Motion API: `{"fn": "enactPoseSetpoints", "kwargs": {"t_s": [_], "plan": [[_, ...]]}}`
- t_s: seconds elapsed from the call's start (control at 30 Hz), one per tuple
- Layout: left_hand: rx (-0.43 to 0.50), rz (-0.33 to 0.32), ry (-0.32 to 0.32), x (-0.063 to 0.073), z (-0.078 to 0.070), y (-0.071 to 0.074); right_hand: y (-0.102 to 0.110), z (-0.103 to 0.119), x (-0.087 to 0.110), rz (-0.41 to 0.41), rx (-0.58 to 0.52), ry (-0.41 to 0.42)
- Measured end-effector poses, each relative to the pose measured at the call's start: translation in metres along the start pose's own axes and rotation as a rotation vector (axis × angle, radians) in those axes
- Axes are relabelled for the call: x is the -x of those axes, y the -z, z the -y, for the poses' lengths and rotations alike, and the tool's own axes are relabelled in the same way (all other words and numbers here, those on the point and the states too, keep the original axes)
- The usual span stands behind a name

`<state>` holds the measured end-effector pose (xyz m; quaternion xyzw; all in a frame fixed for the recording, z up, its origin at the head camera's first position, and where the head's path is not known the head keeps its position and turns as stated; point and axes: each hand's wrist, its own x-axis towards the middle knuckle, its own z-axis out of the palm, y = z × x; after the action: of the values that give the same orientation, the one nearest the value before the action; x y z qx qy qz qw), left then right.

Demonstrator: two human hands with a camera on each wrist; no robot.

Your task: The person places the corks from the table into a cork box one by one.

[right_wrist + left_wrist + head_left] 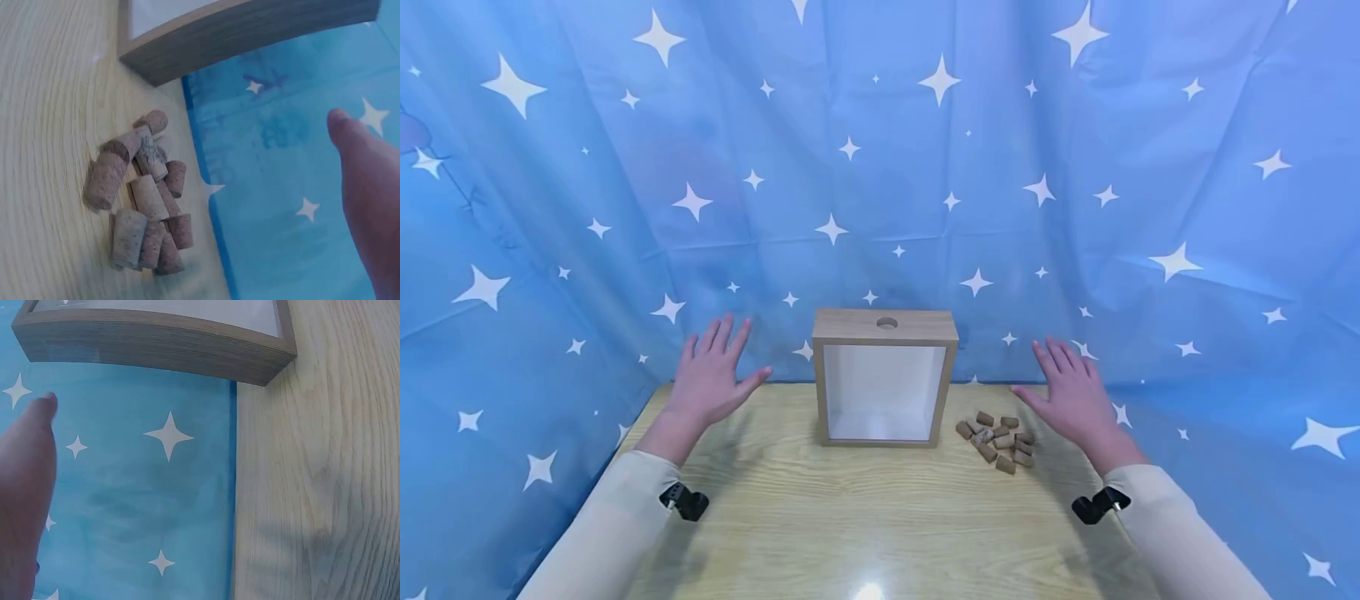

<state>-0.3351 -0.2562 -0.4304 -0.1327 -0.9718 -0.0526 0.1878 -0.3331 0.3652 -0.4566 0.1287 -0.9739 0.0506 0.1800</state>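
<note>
A wooden box frame (pixel 884 325) with a clear front, a white back and a round hole (pixel 887 323) in its top stands upright at the back of the table. To its right lies a loose pile of several corks (pixel 1002 442), also seen as corks (pixel 147 200) in the right wrist view. My left hand (pixel 709 379) is held above the table left of the frame, fingers straight and thumb out, touching nothing. Beyond the corks, my right hand (pixel 1072 396) hovers in the same way with fingers extended. Only the thumb side of each hand shows in its wrist view.
The light wood table (pixel 850 508) ends just behind the frame. Past that edge hangs a blue curtain (pixel 895 167) with white stars, which also runs along both sides. A black wrist camera (pixel 685 502) is strapped at each cuff.
</note>
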Motion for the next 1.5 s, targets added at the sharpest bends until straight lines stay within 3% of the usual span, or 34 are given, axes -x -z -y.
{"fn": "enactPoseSetpoints", "kwargs": {"t_s": [0.17,0.4,0.5,0.7,0.93,1.27,1.5], "plan": [[0.069,-0.072,-0.044,-0.004,-0.005,0.000,-0.008,-0.001,0.009,-0.048,-0.146,-0.014],[0.237,-0.165,-0.171,-0.015,-0.017,0.004,-0.019,-0.004,0.025,-0.098,-0.337,-0.037],[0.323,-0.145,-0.193,-0.021,-0.024,0.008,-0.024,-0.005,0.032,-0.091,-0.406,-0.055],[0.517,-0.051,-0.177,-0.028,-0.039,0.015,-0.034,-0.008,0.044,-0.016,-0.539,-0.107],[0.704,0.003,-0.158,-0.037,-0.052,0.013,-0.048,-0.009,0.062,0.044,-0.611,-0.158],[0.828,0.026,-0.181,-0.049,-0.064,0.011,-0.065,-0.001,0.084,0.104,-0.682,-0.174],[0.886,0.035,-0.180,-0.058,-0.069,0.010,-0.077,0.000,0.090,0.071,-0.653,-0.126]]}}
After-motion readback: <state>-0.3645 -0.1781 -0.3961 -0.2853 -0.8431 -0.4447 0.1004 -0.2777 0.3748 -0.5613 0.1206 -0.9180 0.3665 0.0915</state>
